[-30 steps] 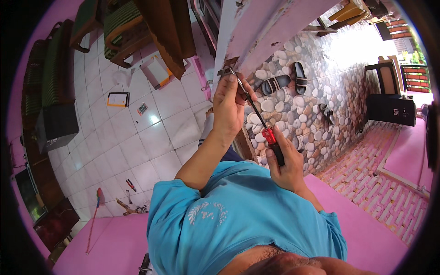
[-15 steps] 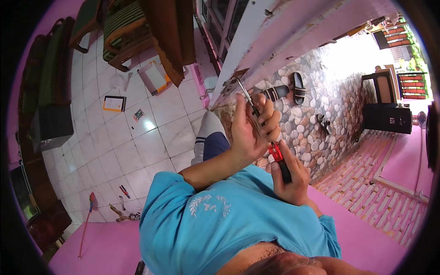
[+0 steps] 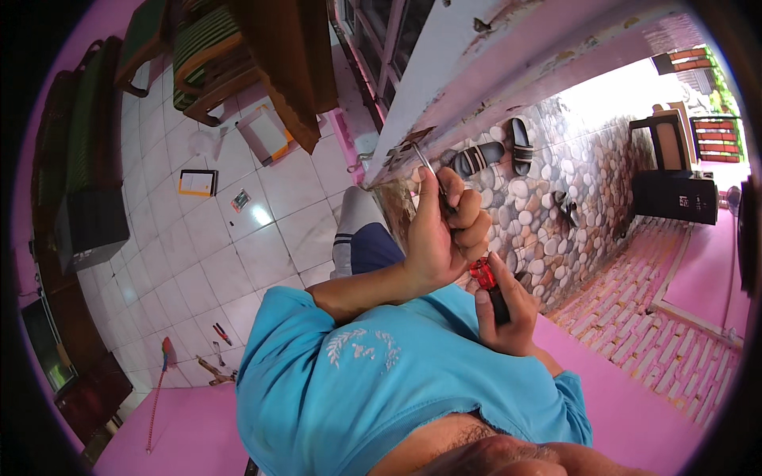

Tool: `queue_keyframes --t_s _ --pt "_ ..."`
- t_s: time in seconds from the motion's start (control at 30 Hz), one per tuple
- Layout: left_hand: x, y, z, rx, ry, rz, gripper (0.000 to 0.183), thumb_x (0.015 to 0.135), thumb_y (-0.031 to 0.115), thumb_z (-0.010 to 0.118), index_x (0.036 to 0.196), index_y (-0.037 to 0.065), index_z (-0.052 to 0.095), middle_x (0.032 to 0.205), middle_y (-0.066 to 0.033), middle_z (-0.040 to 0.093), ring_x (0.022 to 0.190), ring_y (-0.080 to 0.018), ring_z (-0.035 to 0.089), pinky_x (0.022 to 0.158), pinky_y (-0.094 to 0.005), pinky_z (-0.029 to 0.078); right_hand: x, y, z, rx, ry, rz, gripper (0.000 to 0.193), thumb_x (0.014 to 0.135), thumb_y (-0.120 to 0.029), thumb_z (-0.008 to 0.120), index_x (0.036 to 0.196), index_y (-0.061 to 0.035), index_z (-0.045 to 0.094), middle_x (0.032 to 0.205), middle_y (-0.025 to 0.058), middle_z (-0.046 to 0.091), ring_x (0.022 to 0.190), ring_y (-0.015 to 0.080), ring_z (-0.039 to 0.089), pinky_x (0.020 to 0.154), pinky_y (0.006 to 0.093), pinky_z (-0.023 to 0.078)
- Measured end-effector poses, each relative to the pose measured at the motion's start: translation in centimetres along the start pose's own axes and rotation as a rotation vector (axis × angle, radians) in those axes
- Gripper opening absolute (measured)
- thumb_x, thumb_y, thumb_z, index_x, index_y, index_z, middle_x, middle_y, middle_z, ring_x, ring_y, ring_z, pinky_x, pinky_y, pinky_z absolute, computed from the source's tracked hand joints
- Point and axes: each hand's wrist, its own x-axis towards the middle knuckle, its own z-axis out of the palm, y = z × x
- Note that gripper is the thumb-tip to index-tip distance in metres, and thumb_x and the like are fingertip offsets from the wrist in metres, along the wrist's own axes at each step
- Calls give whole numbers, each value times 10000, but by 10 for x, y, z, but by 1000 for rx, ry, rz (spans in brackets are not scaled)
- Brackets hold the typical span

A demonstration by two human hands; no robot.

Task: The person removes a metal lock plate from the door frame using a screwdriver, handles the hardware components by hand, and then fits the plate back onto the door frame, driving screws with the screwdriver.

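A long screwdriver (image 3: 482, 273) with a red and black handle slants up from my hands to the edge of a worn white and pink door (image 3: 468, 71). Its metal shaft ends at a metal plate (image 3: 406, 149) set in that edge; whether the tip sits in a screw is too small to tell. My left hand (image 3: 444, 230) is closed around the shaft, hiding its middle. Below it, my right hand (image 3: 512, 309) grips the handle between thumb and fingers.
Sandals (image 3: 479, 159) lie on the pebble-patterned floor beyond the door. On the white tiles are an open box (image 3: 266, 135), a small black and yellow box (image 3: 198, 182), a small packet (image 3: 240, 201) and pliers (image 3: 221, 333). A brown curtain (image 3: 286, 71) hangs near wooden chairs.
Both hands have shifted slightly downward in view along with the screwdriver. The right hand's fingers have moved a little on the handle. The whole view has tilted slightly.
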Motion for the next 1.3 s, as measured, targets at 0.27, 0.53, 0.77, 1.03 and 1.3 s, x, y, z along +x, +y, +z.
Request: queue_keyframes --t_s 0.27,0.53,0.77,1.03,1.3 --pt "-3 1 13 62 129 14 479 1078 596 275 884 175 393 667 32 256 527 -103 213 431 -270 164 -11 -4 -2 814 -72 605 494 1017 -155 599 1481 -14 507 842 14 647 651 42 514 583 214 393" --pt "1 -4 18 217 304 149 429 1090 549 346 890 177 420 668 36 272 520 -95 192 444 -271 134 -18 5 -10 416 -61 129 582 1011 -166 590 1550 -61 395 941 107 617 698 167 592 586 313 468" --pt "6 -7 16 214 308 201 430 1088 542 364 883 171 432 667 34 273 509 -93 182 436 -277 127 -14 3 -6 -230 -23 -63 584 956 -227 678 1507 -155 497 815 86 577 595 239 597 479 375 467" --pt "1 -4 20 182 282 123 446 1078 580 339 877 186 404 668 35 261 517 -92 191 435 -272 135 -8 2 2 -222 11 -87 601 901 -218 741 1458 -101 550 765 75 576 560 213 585 473 352 477" --pt "-7 -1 21 148 270 73 433 1094 547 318 877 181 402 665 40 256 515 -91 203 416 -268 144 -13 12 12 141 23 -45 547 947 -181 705 1440 -9 540 907 116 687 651 161 627 624 307 529"
